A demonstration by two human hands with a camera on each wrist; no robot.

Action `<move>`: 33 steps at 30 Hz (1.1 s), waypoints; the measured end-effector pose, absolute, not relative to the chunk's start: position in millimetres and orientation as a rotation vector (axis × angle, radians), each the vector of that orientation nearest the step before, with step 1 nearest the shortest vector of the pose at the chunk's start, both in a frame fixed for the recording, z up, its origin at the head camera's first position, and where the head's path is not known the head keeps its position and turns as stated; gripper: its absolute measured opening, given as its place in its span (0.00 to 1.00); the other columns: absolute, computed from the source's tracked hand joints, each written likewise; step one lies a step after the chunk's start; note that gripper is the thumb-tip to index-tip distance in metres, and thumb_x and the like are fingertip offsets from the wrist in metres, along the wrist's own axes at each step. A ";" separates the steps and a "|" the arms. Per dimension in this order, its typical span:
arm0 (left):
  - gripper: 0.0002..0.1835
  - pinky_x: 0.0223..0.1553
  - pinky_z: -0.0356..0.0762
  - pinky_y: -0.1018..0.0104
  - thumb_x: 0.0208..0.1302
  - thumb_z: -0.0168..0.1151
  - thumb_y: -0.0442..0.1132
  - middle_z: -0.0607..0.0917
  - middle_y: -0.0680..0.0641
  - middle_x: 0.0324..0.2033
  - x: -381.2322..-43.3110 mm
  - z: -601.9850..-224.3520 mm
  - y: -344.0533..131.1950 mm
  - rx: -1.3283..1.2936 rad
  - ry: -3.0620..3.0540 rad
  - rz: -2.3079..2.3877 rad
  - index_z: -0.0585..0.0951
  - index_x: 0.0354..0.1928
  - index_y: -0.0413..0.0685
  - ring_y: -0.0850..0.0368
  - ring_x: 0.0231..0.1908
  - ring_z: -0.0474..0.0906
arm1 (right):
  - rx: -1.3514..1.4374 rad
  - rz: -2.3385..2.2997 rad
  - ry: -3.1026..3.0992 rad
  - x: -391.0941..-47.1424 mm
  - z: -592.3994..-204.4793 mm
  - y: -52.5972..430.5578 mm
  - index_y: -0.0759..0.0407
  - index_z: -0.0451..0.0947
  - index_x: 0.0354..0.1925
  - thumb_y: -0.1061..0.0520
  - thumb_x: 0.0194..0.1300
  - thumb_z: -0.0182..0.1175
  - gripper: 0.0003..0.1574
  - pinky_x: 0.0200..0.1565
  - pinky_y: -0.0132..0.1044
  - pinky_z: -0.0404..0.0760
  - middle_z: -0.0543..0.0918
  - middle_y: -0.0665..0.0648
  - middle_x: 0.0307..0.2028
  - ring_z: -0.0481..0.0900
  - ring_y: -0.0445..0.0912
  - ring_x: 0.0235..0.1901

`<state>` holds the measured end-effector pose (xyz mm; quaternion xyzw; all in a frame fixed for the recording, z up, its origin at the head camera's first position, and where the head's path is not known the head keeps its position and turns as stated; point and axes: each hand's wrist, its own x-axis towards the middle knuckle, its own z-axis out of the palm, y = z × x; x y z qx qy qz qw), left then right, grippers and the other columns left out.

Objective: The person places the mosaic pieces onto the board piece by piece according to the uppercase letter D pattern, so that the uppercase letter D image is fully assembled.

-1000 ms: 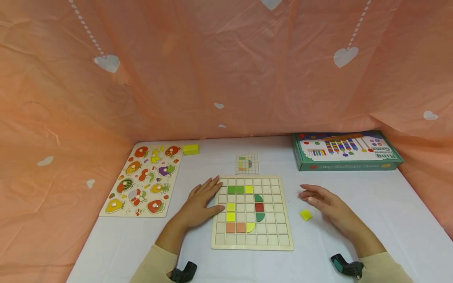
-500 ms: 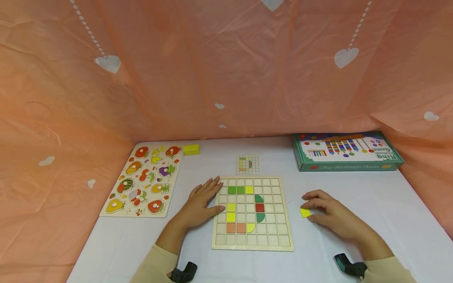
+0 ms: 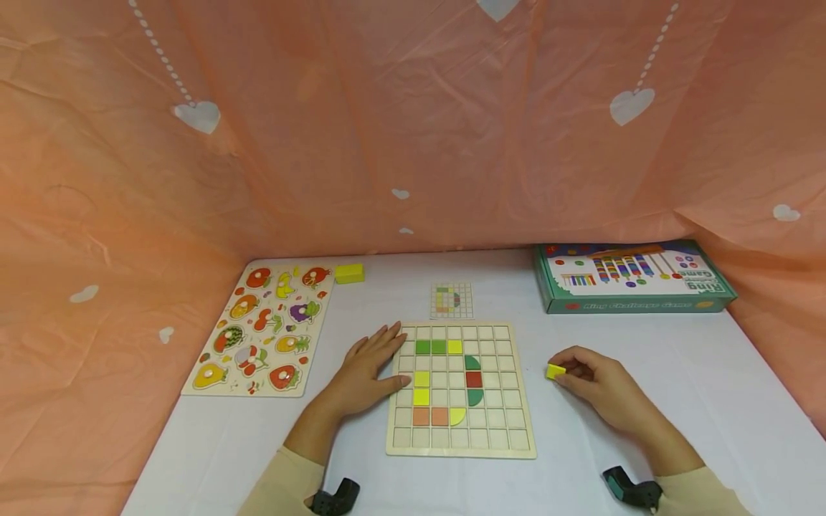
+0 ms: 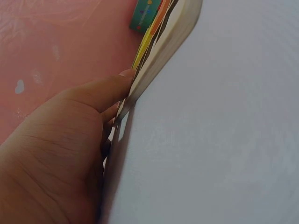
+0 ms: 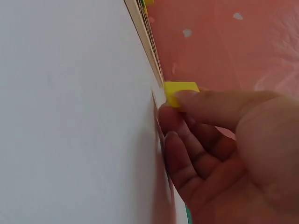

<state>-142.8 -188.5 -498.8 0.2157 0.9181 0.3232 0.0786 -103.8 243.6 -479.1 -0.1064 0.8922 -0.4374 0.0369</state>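
A wooden grid board [image 3: 461, 453] lies mid-table, with green, yellow, red and orange tiles set in some of its squares. My left hand [image 3: 366, 373] rests with straight fingers along the board's left edge, thumb on the rim; the left wrist view shows the thumb at the board's side [image 4: 163, 58]. To the right of the board, my right hand [image 3: 600, 387] pinches a yellow square tile [image 3: 555, 371] between thumb and fingers. In the right wrist view that tile [image 5: 180, 88] shows above the curled fingers, its lower part covered by the thumb.
Behind the board lies a small pattern card [image 3: 452, 299]. A fruit puzzle board [image 3: 258, 330] is at the left, with a yellow block [image 3: 349, 273] by its far corner. A green-edged game box [image 3: 635, 279] stands at the back right, against the pink curtain [image 3: 413, 129].
My right hand has come down to the yellow tile, pinched it and shifted it slightly away from me, tilting it. The left hand and the board have stayed put.
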 end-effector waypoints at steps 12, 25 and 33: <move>0.46 0.81 0.35 0.43 0.73 0.71 0.57 0.53 0.54 0.86 -142.7 -500.1 -188.2 0.630 2.748 0.967 0.65 0.85 0.48 0.53 0.85 0.41 | -0.355 -1.583 2.588 -107.5 -478.5 205.6 0.61 0.87 0.52 0.65 0.75 0.69 0.09 0.34 0.34 0.81 0.88 0.53 0.41 0.83 0.46 0.35; 0.46 0.81 0.35 0.43 0.73 0.71 0.57 0.53 0.54 0.86 -143.0 -501.0 -187.4 0.639 2.748 0.953 0.65 0.85 0.48 0.53 0.85 0.41 | -0.495 -1.627 2.511 -116.4 -472.7 144.3 0.60 0.89 0.53 0.65 0.75 0.69 0.10 0.41 0.34 0.84 0.86 0.51 0.46 0.82 0.48 0.38; 0.46 0.81 0.35 0.42 0.73 0.70 0.57 0.53 0.54 0.86 -143.2 -500.1 -188.2 0.631 2.757 0.940 0.65 0.85 0.49 0.53 0.85 0.41 | -0.583 -1.676 2.455 -128.0 -474.8 102.9 0.58 0.88 0.50 0.65 0.74 0.71 0.08 0.41 0.34 0.86 0.85 0.50 0.43 0.83 0.47 0.39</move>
